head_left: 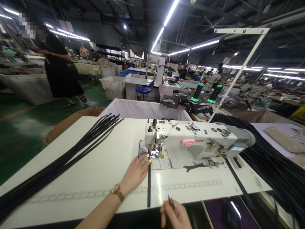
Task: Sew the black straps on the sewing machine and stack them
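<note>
My left hand [137,171], with a watch on its wrist, lies flat on the table just left of the needle area. Its fingertips touch a narrow black strap [149,187] that runs from under the presser foot [155,152] to the table's front edge. The white sewing machine [176,140] stands ahead of both hands. At the front edge, right of the strap, my right hand [175,214] is closed around small dark thread snips [171,203], whose two pointed tips stick up. The snips' lower part is hidden in the fingers.
A bundle of black straps [71,151] lies at left, a larger pile [264,152] at right. A wrench [194,167] rests by the machine. Beyond the table stand a cloth-lined bin [140,108] and thread cones [197,92]. A person [57,63] is at far left.
</note>
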### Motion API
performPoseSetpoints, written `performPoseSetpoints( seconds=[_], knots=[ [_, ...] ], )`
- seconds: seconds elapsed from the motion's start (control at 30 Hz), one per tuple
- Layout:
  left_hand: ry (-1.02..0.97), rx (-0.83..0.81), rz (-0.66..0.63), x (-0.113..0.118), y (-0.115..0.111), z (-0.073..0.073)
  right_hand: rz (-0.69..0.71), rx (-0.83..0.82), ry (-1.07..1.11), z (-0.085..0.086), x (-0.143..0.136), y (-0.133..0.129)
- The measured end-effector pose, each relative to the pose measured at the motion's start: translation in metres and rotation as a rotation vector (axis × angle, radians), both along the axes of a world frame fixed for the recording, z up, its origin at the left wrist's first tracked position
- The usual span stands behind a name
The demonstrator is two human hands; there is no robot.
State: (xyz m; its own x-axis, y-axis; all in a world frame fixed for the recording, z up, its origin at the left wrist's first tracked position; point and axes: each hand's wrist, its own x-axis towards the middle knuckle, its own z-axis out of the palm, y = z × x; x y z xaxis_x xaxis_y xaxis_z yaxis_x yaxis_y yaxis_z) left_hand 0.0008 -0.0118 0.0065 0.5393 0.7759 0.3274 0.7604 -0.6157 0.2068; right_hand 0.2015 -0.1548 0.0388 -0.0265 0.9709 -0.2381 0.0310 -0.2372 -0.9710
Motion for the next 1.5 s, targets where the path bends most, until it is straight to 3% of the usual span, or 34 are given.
performPoseSetpoints(
  seconds=[0.17,0.37,0.5,1.5],
  knots=[
    [0.015,-0.006,-0.002,0.000,0.002,0.000,-0.010,0.233,-0.476,0.007,0.026,0.050],
    [0.012,0.003,-0.002,-0.001,0.002,0.000,-0.017,0.340,-0.778,-0.018,0.034,0.070],
    [0.015,0.000,0.000,0.000,0.002,-0.001,0.001,0.350,-0.798,-0.024,0.035,0.067],
    [-0.007,-0.054,0.001,0.000,0.010,0.005,0.018,0.388,-0.831,-0.024,0.035,0.068]
  ],
)
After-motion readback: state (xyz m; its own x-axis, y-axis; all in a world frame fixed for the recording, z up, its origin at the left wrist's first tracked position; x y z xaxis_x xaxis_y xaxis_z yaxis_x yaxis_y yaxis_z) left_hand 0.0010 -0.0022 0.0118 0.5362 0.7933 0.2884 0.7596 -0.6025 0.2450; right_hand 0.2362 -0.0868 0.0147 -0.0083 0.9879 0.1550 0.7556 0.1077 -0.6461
